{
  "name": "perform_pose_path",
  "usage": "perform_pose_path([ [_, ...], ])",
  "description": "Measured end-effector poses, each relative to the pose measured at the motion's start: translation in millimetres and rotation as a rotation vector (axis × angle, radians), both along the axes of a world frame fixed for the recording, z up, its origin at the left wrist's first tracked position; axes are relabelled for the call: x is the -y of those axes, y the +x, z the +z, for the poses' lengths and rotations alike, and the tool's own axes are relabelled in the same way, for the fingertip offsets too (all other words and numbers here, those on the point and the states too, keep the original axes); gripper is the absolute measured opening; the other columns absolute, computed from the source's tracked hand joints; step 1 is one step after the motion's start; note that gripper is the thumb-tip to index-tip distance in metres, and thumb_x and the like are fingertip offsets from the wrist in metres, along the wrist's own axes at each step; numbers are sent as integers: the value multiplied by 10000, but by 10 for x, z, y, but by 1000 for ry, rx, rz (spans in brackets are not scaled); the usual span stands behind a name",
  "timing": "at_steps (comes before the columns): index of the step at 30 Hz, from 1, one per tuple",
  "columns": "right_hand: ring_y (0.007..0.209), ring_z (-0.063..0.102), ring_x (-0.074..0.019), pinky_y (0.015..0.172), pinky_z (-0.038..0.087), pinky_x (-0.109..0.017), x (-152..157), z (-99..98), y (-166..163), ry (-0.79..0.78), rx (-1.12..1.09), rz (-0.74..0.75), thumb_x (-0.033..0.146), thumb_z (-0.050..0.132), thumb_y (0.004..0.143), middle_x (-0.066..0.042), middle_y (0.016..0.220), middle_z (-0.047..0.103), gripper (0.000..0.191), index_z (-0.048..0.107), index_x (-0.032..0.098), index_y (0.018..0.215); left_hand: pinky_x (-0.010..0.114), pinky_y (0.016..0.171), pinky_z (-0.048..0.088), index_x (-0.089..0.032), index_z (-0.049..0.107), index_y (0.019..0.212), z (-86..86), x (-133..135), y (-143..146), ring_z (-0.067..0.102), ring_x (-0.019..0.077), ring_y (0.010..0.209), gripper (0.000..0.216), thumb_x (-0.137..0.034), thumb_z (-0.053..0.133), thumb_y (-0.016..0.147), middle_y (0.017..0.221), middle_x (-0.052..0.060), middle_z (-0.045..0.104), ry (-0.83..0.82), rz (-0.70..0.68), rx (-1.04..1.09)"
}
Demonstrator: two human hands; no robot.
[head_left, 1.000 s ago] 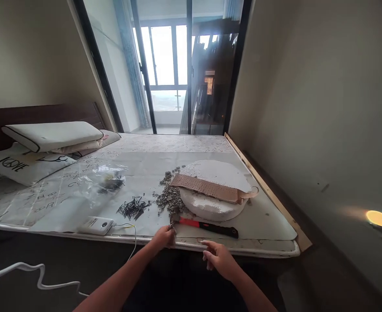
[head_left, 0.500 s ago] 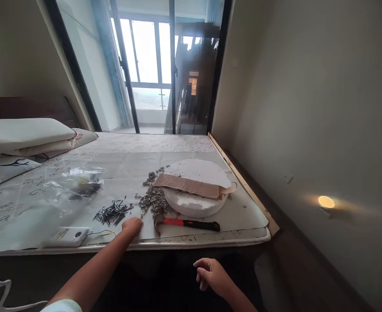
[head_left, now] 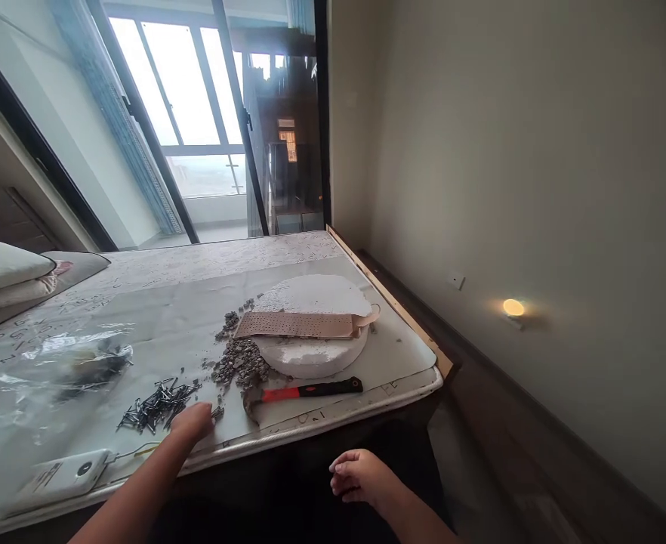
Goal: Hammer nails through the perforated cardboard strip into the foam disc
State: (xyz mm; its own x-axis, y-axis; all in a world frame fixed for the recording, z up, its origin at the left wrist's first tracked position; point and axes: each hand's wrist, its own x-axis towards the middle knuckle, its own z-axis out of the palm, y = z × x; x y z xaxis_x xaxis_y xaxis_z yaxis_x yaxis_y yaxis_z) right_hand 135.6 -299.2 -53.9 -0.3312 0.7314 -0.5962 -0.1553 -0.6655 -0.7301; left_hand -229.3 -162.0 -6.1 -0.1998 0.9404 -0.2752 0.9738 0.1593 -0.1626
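Note:
My left hand [head_left: 193, 421] is closed and low over the near side of the mattress, beside a loose pile of dark nails [head_left: 156, 406]. Its fingertips are turned away, and what they hold, if anything, is hidden. Small grey bits [head_left: 218, 413] show just past the fingers. My right hand [head_left: 361, 477] hangs in front of the mattress edge, fingers loosely curled and apart, with nothing in it. Between and beyond the hands lies a claw hammer [head_left: 310, 389] with a red and black handle. Behind it, a brown perforated strip [head_left: 293, 325] rests across a round white foam block [head_left: 310, 363].
Grey rubble [head_left: 242, 361] is heaped left of the foam block. A clear plastic bag [head_left: 92, 359] and a white power bank [head_left: 64, 477] with a cable are at left. A wooden rail [head_left: 390, 298] edges the mattress at right, near the wall.
The view has swung to the right, so everything sits further left. My left hand stays beside the nail pile. My right hand keeps its loose curl in front of the mattress.

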Motion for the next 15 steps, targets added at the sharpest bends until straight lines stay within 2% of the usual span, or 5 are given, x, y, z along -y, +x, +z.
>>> perform_pose_path([
  [4,857,637,-167,752,427,-293,159,47,-118,-61,-4,-195,211,542,640,-54,889,691,181,608,197,808,358,829,446,-139,633,995,51,74,1,581,270,1035,276,-286,504,801,1126,150,627,-98,-50,-55],
  [7,987,615,-221,862,407,-363,296,67,-72,9,-58,76,274,585,654,-57,993,690,211,657,217,844,347,833,444,-146,609,1055,65,164,7,574,262,1041,331,-343,521,803,1150,144,606,-68,-31,-56],
  [10,1084,572,-281,969,339,-421,341,98,106,369,51,398,326,715,569,-35,963,706,228,708,256,787,338,839,443,-163,594,1094,48,230,-22,571,251,1036,366,-358,553,787,1174,135,584,-25,-10,-56],
  [12,1175,508,-314,1035,253,-459,310,143,226,591,221,451,321,786,471,-22,980,706,291,724,291,754,346,846,445,-150,589,1110,39,252,-39,564,258,1046,380,-341,563,783,1188,147,570,2,-1,-62],
  [15,1197,487,-343,1059,201,-495,233,250,290,721,391,522,307,829,359,-30,968,713,404,736,283,751,367,895,431,-136,599,1096,69,313,81,537,267,1085,341,-273,551,787,1177,150,574,125,-15,-28],
])
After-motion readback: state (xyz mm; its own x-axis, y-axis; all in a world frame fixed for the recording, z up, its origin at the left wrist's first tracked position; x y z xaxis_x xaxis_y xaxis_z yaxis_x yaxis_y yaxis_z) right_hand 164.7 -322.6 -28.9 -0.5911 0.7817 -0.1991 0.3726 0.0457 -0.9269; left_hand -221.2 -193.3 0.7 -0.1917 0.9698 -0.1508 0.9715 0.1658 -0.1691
